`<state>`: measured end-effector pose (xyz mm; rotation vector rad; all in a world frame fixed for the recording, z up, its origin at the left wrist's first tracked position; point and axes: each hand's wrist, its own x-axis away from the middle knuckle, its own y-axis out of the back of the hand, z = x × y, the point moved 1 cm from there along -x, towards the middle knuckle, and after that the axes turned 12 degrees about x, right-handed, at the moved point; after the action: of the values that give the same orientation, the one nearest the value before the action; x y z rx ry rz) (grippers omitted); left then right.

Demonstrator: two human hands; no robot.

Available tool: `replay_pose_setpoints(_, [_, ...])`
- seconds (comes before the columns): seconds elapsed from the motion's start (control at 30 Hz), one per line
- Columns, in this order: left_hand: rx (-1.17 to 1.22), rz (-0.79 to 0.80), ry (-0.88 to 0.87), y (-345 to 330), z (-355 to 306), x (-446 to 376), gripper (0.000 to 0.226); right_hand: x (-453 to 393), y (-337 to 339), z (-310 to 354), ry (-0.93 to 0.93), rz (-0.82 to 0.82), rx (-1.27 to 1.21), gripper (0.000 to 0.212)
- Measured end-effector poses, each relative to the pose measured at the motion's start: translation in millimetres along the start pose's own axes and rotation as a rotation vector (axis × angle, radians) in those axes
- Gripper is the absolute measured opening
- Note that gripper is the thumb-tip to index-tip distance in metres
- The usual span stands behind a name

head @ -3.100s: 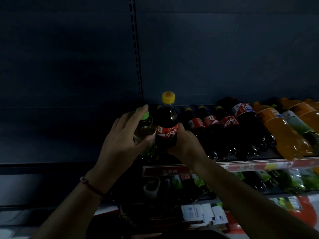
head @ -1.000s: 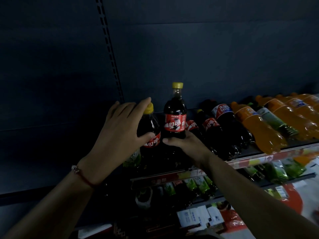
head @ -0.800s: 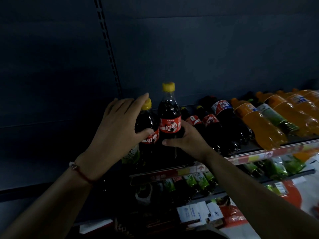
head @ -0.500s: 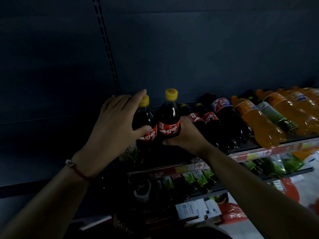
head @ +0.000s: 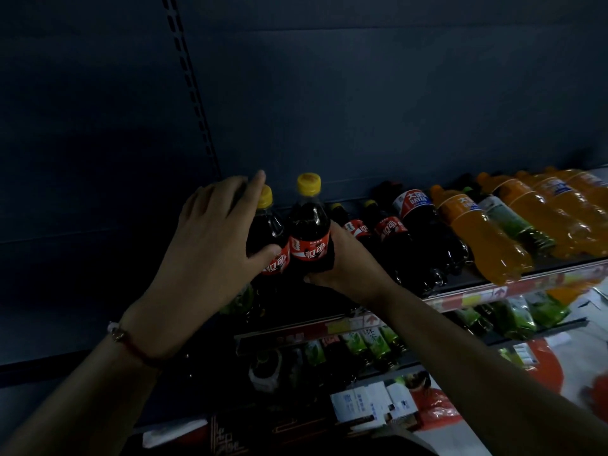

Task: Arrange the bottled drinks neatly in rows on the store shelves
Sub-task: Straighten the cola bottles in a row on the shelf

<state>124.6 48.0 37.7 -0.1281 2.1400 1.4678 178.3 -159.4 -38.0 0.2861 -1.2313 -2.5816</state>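
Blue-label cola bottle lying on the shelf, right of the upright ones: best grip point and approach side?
Judging by its pose, grip the blue-label cola bottle round its mid-body, below the label, coming from above and the front: it lies cap toward the back wall, base forward, with bottles tight on both sides.

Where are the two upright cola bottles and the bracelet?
left cola bottle [head: 278,263], head view, red label beside the thumb
right cola bottle [head: 311,248], head view, middle of red label
bracelet [head: 126,340], head view, red cord on left wrist

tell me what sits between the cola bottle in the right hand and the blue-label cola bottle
Head view: two smaller red-label cola bottles stand between that bottle and the blue-label one.
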Motion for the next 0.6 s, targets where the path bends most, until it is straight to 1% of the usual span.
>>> replay_pose_setpoints(0.07, [0.001,-0.019,-0.034,1.0,-7.8,-3.4,0.095,8.3,7.8,3.1,-0.053,-0.015,0.247,0.087])
replay_pose_setpoints(0.13, [-0.01,-0.017,-0.082,0.2,-17.4,-8.9,0.094,21.0,14.0,3.5,-0.138,0.007,0.405,0.088])
replay_pose_setpoints(0.23, [-0.067,0.027,-0.135,-6.4,-29.6,-21.0,0.097,39.9,10.0,4.6,-0.186,0.084,0.511,0.084])
replay_pose_setpoints(0.37, [-0.17,0.075,-0.169,-18.6,-39.5,-33.6,0.1,41.8,-6.3,2.3,-0.22,0.178,0.671,0.09])
replay_pose_setpoints(0.47, [-0.246,0.084,-0.173,-23.4,-40.7,-36.6,0.103,33.5,-16.8,3.1,-0.264,0.168,0.788,0.086])
replay_pose_setpoints(0.6, [-0.26,0.057,-0.19,-25.5,-38.6,-36.1,0.102,25.4,-25.9,2.0,-0.302,0.177,0.969,0.081])
